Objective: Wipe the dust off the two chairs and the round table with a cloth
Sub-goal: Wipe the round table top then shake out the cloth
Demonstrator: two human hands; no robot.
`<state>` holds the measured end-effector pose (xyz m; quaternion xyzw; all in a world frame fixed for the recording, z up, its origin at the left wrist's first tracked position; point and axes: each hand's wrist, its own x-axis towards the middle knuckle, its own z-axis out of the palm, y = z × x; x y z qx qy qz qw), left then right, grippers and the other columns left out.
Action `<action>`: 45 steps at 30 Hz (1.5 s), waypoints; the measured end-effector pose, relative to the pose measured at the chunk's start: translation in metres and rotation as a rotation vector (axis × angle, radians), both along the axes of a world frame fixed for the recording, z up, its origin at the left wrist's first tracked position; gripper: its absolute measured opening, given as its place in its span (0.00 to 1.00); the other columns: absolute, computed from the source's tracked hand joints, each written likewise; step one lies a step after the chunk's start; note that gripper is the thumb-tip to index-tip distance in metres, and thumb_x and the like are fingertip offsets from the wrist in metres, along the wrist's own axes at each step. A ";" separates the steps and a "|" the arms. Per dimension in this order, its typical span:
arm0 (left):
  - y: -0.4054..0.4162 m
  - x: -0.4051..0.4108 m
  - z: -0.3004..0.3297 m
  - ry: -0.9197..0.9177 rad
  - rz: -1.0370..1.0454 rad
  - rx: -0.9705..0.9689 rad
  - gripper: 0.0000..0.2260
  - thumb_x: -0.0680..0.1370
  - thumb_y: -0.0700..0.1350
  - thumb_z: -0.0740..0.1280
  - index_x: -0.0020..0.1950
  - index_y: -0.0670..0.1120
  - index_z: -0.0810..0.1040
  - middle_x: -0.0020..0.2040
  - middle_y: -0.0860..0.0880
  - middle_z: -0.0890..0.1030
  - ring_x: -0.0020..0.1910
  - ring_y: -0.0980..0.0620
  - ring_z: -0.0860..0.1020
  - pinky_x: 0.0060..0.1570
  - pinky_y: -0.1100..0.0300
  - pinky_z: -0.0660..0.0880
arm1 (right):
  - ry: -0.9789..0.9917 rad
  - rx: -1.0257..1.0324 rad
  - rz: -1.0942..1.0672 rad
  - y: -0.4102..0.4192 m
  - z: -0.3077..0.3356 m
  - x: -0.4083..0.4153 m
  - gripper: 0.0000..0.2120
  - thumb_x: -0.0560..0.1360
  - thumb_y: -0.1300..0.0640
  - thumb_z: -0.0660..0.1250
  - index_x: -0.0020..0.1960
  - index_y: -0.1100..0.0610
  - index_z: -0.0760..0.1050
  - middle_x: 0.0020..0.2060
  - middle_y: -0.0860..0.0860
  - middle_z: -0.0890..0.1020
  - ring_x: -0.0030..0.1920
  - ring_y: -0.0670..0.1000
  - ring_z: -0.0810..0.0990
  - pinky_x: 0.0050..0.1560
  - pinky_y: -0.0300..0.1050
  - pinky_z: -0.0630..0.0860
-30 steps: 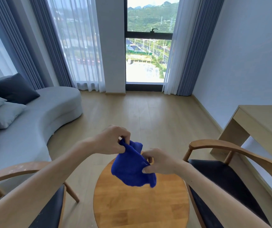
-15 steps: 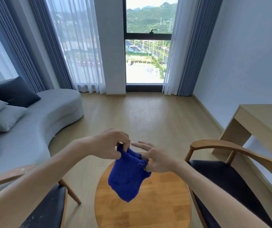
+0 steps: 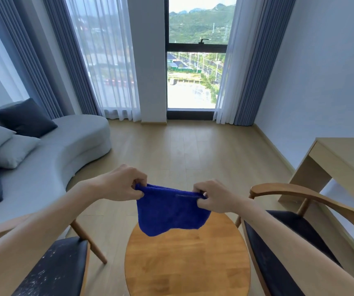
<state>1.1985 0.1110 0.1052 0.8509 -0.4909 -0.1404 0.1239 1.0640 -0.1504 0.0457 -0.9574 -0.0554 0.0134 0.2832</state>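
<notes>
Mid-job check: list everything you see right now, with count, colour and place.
cloth: 1, blue, held spread in the air above the round table's far edge
round table: 1, wood, bottom centre between the chairs
left chair: 1, wood frame, dark seat with pale specks, bottom left
right chair: 1, wood frame, dark seat, bottom right
sofa: 1, grey, curved, left
cushions: 4 visible, two dark, two light grey, on the sofa
desk: 1, light wood, right wall
curtains: blue-grey with white sheers, beside the window
left hand: pinches the cloth's left top corner
right hand: pinches the right top corner
</notes>
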 end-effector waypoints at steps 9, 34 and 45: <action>-0.001 0.005 0.007 -0.028 0.006 -0.117 0.03 0.71 0.39 0.70 0.39 0.47 0.79 0.41 0.55 0.78 0.41 0.57 0.78 0.43 0.57 0.79 | 0.050 -0.022 0.040 0.000 0.018 -0.008 0.07 0.72 0.67 0.65 0.46 0.61 0.80 0.47 0.51 0.80 0.45 0.50 0.79 0.46 0.44 0.79; -0.028 -0.021 -0.023 -0.014 0.259 -0.144 0.21 0.73 0.65 0.66 0.35 0.49 0.68 0.32 0.54 0.73 0.31 0.57 0.70 0.31 0.65 0.64 | -0.017 0.289 -0.254 0.014 0.034 -0.002 0.13 0.73 0.68 0.63 0.53 0.56 0.78 0.44 0.48 0.83 0.47 0.48 0.81 0.48 0.42 0.80; -0.062 -0.041 -0.019 0.117 0.671 -0.090 0.14 0.78 0.48 0.59 0.34 0.45 0.69 0.30 0.48 0.74 0.28 0.51 0.72 0.26 0.60 0.65 | -0.043 0.319 -0.326 0.053 0.030 0.003 0.08 0.71 0.65 0.65 0.49 0.57 0.76 0.41 0.50 0.82 0.43 0.52 0.82 0.43 0.44 0.80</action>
